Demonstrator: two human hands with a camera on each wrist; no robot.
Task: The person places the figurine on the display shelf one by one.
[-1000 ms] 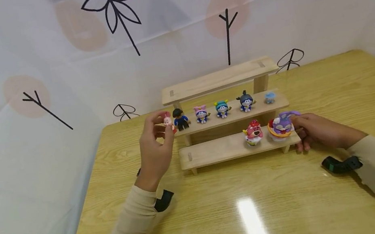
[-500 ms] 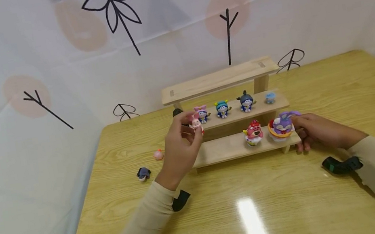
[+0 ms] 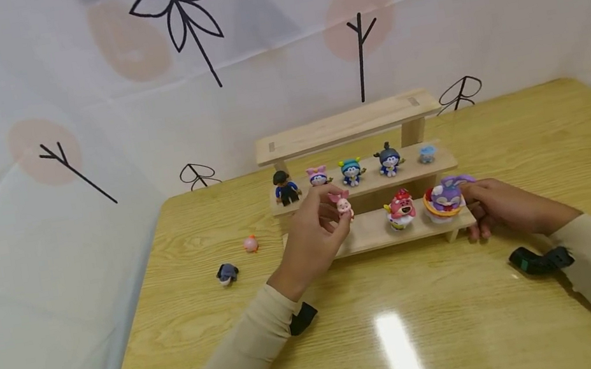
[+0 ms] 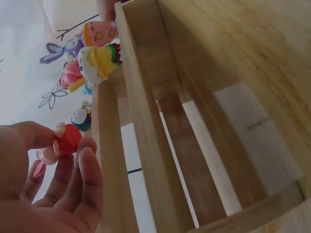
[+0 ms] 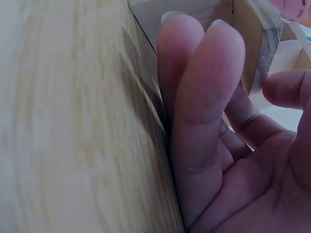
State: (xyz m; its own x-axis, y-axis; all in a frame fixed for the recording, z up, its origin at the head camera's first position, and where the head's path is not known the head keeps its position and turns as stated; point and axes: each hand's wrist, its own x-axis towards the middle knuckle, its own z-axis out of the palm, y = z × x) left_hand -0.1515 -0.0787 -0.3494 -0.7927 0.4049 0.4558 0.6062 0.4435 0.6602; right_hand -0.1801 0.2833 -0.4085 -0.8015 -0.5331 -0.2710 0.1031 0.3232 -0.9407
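Note:
My left hand (image 3: 309,234) pinches a pink piglet figurine (image 3: 343,205) between thumb and fingertips, in front of the middle of a three-step wooden display shelf (image 3: 344,127). Its red body (image 4: 67,140) faces the camera in the left wrist view. At the lowest step's right end, my right hand (image 3: 501,203) grips the board end (image 5: 262,53), thumb on its corner and other fingers curled near the tabletop. Beside that hand sits a purple rabbit figurine (image 3: 446,196) in a cup, with a pink bear figurine (image 3: 400,208) to its left.
Along the middle step stand a toy man in blue (image 3: 286,189), several blue-suited figurines (image 3: 351,172) and a small light-blue figurine (image 3: 427,154). A grey donkey figurine (image 3: 226,273) and a tiny pink figurine (image 3: 250,244) lie on the table, left of the shelf. Behind hangs a patterned cloth (image 3: 274,52).
My left hand has carried the piglet figurine rightward and lower, from the middle step's left end to before the lowest step. The right hand stays at the shelf's end.

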